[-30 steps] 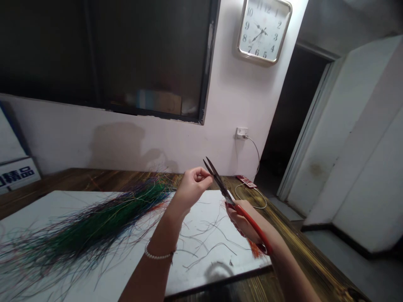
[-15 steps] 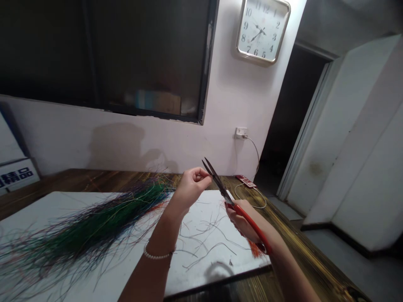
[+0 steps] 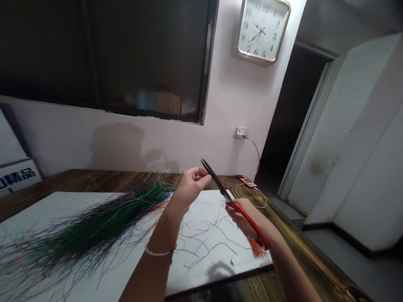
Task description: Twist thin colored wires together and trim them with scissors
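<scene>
My right hand (image 3: pixel 247 218) is closed round the red handles of a pair of scissors (image 3: pixel 217 181), whose dark blades point up and left. The blades lie together, right beside the fingertips of my left hand (image 3: pixel 192 188). That hand is pinched, thumb against finger; whatever is between them is too fine to make out. Left of it a large bundle of thin wires (image 3: pixel 103 222), mostly green with blue, purple and red, lies across a white board (image 3: pixel 217 262). Loose dark wire pieces (image 3: pixel 217 247) are scattered below my hands. Short orange-red wires (image 3: pixel 256 247) lie under my right hand.
The board rests on a dark wooden table (image 3: pixel 292 235) against the wall. A red-and-white device (image 3: pixel 246 181) with a cable lies near the table's back edge, below a wall socket (image 3: pixel 241 133). White boxes (image 3: pixel 19 176) stand at the far left.
The scissor blades have closed together near my left fingertips. My left hand has stayed almost in place, still pinched.
</scene>
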Action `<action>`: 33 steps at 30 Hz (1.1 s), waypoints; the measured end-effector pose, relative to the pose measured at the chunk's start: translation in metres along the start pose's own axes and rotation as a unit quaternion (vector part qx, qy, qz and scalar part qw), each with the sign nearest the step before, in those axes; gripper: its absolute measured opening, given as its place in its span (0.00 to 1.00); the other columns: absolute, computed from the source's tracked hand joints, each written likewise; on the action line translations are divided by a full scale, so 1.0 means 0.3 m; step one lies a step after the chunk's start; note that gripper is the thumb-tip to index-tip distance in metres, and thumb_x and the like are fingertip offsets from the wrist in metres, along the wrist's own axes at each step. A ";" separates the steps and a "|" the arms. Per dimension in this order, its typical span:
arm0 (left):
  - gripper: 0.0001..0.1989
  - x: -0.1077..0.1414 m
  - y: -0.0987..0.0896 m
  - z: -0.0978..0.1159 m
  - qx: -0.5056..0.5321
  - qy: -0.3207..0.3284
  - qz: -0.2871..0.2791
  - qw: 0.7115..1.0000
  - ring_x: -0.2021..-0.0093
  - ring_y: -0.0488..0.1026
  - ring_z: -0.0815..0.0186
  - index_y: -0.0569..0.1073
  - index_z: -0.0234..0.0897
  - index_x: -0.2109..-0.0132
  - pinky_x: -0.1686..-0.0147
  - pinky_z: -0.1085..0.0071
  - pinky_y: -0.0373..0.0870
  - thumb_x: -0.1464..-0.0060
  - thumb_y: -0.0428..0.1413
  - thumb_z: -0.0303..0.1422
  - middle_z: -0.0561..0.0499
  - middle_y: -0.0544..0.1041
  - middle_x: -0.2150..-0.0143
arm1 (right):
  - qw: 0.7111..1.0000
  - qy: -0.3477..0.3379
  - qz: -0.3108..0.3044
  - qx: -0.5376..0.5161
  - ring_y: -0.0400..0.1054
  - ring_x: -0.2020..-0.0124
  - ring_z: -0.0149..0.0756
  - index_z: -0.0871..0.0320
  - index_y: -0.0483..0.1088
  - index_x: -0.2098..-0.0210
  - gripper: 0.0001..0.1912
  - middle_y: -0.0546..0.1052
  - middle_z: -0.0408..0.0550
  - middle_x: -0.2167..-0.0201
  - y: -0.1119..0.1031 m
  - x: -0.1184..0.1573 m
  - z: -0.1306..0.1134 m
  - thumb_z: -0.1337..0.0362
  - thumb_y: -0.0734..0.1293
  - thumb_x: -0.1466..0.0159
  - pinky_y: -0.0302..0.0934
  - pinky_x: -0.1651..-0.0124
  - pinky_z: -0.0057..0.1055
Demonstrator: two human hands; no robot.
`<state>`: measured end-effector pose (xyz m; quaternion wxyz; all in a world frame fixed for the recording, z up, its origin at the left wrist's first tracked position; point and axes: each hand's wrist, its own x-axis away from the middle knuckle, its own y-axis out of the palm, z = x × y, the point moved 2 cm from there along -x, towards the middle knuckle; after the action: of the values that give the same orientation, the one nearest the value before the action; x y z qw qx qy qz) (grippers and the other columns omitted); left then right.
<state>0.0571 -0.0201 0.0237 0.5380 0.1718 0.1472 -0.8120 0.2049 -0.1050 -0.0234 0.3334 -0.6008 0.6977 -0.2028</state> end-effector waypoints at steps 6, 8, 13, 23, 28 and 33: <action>0.06 -0.007 0.018 -0.020 0.003 0.002 -0.008 1.000 0.78 0.57 0.74 0.67 0.33 0.74 0.78 0.74 0.47 0.55 0.57 0.30 0.55 0.64 0.79 | 0.999 0.000 0.019 0.050 0.46 0.80 0.25 0.58 0.52 0.82 0.21 0.54 0.38 0.83 -0.072 0.007 0.023 0.52 0.63 0.43 0.40 0.79 0.25; 0.07 -0.005 0.024 -0.017 0.002 0.001 -0.009 1.000 0.80 0.54 0.75 0.66 0.34 0.75 0.79 0.74 0.46 0.54 0.57 0.30 0.56 0.61 0.80 | 0.999 0.006 0.018 0.042 0.45 0.81 0.25 0.57 0.51 0.82 0.22 0.52 0.37 0.84 -0.086 0.009 0.027 0.52 0.64 0.43 0.39 0.79 0.25; 0.09 0.003 0.028 0.001 0.015 0.019 -0.006 1.000 0.80 0.52 0.75 0.64 0.34 0.75 0.79 0.74 0.45 0.53 0.57 0.30 0.57 0.59 0.81 | 0.999 0.004 0.002 0.034 0.44 0.81 0.24 0.57 0.50 0.81 0.22 0.51 0.37 0.83 -0.091 0.017 0.016 0.53 0.64 0.42 0.40 0.80 0.25; 0.04 0.017 0.037 0.013 0.035 0.012 -0.013 0.999 0.80 0.52 0.75 0.66 0.34 0.74 0.79 0.73 0.44 0.56 0.55 0.28 0.56 0.62 0.80 | 0.998 -0.036 -0.038 -0.039 0.52 0.76 0.27 0.56 0.57 0.70 0.10 0.61 0.40 0.75 -0.054 0.026 0.039 0.58 0.58 0.36 0.49 0.74 0.26; 0.04 0.020 0.033 0.023 0.037 0.017 -0.017 0.999 0.79 0.54 0.74 0.66 0.35 0.74 0.78 0.72 0.45 0.56 0.55 0.28 0.55 0.62 0.80 | 0.997 -0.044 -0.042 -0.046 0.50 0.75 0.27 0.56 0.56 0.70 0.10 0.60 0.40 0.74 -0.055 0.027 0.026 0.58 0.58 0.35 0.48 0.73 0.25; 0.08 0.026 0.031 0.027 0.038 0.034 -0.029 0.998 0.79 0.51 0.75 0.65 0.35 0.74 0.78 0.72 0.44 0.54 0.57 0.31 0.57 0.60 0.80 | 0.995 -0.052 -0.051 -0.070 0.50 0.74 0.28 0.56 0.56 0.70 0.10 0.59 0.40 0.74 -0.059 0.039 0.009 0.59 0.58 0.35 0.49 0.73 0.25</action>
<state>0.0619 -0.0336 0.0271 0.5024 0.2153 0.1388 -0.8258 0.2187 -0.1195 -0.0158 0.3159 -0.6670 0.6604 -0.1382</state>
